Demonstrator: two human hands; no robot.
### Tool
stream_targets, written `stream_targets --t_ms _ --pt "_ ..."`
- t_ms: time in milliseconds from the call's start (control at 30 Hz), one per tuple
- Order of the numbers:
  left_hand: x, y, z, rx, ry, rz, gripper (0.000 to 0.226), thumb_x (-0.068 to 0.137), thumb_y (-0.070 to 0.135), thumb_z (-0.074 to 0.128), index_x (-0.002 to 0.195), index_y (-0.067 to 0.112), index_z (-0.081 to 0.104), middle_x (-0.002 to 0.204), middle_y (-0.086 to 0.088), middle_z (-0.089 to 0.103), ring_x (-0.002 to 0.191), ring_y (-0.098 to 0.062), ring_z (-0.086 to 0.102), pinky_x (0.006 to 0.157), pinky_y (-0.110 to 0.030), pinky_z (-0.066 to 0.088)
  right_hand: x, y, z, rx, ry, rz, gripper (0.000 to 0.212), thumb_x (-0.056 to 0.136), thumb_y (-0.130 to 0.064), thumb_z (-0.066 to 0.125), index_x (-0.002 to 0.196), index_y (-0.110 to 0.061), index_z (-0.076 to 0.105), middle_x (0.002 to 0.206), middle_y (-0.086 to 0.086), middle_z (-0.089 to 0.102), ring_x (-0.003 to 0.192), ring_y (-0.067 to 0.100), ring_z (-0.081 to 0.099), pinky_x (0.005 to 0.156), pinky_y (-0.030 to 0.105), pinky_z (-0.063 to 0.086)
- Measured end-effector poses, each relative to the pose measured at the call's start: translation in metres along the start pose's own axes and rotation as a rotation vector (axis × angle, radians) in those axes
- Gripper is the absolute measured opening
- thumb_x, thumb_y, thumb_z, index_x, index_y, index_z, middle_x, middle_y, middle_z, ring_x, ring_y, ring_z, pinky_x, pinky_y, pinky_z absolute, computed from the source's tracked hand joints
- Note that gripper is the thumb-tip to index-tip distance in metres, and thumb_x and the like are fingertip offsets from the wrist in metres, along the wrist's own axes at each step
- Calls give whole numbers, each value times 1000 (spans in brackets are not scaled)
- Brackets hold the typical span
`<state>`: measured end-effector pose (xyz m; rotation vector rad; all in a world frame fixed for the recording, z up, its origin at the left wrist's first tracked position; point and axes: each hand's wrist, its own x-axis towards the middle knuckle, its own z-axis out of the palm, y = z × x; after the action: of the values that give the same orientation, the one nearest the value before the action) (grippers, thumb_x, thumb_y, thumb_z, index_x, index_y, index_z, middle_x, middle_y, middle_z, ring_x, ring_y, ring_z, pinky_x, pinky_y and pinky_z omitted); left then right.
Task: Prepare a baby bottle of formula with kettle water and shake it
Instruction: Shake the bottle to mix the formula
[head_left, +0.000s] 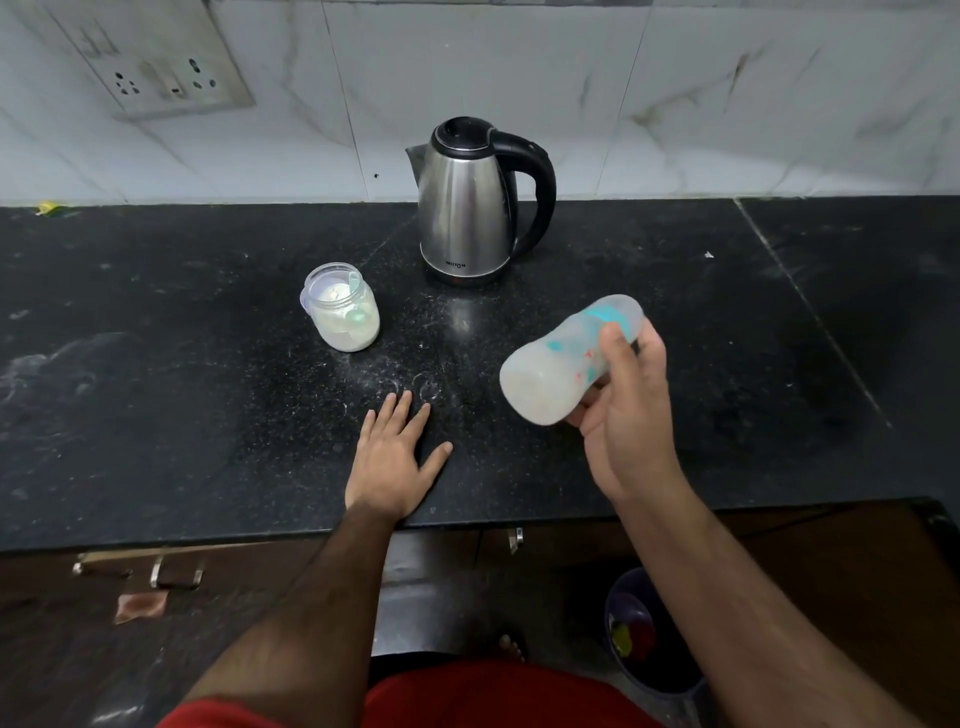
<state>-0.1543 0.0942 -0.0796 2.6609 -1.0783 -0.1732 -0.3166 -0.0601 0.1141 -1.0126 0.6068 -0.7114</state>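
Your right hand holds the baby bottle above the counter, tilted almost on its side with the base toward you; your fingers are curled around its middle, clamped on the bottle. It is cloudy white inside and looks blurred. Your left hand lies flat on the counter near the front edge, fingers straight and slightly apart, holding nothing. The open formula jar, a scoop inside it, stands to the left of the steel kettle, which sits near the wall
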Motion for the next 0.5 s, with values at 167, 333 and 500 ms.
stream_targets --t_ms 167,333,500 --pt "-1 2 -3 -11 -2 4 84 86 72 17 154 25 32 165 -3 18 154 -17 4 126 -42 6 -11 3 1 -142 -193 62 50 94 -20 56 140 -23 40 97 -11 73 87 11 71 70 34 59" --pt "-1 1 -1 -13 6 3 81 89 72 21 153 25 34 165 -3 20 154 -17 6 126 -41 4 1 -2 -3 3 42 -10 42 100 -29 50 140 -21 41 114 1 64 90 12 71 68 35 57" --pt "-1 2 -3 -13 4 8 82 88 72 19 153 24 33 165 -3 20 154 -17 6 126 -41 5 -8 4 -2 -97 -94 54 41 99 -20 52 138 -24 42 102 -7 70 89 11 71 68 33 58"
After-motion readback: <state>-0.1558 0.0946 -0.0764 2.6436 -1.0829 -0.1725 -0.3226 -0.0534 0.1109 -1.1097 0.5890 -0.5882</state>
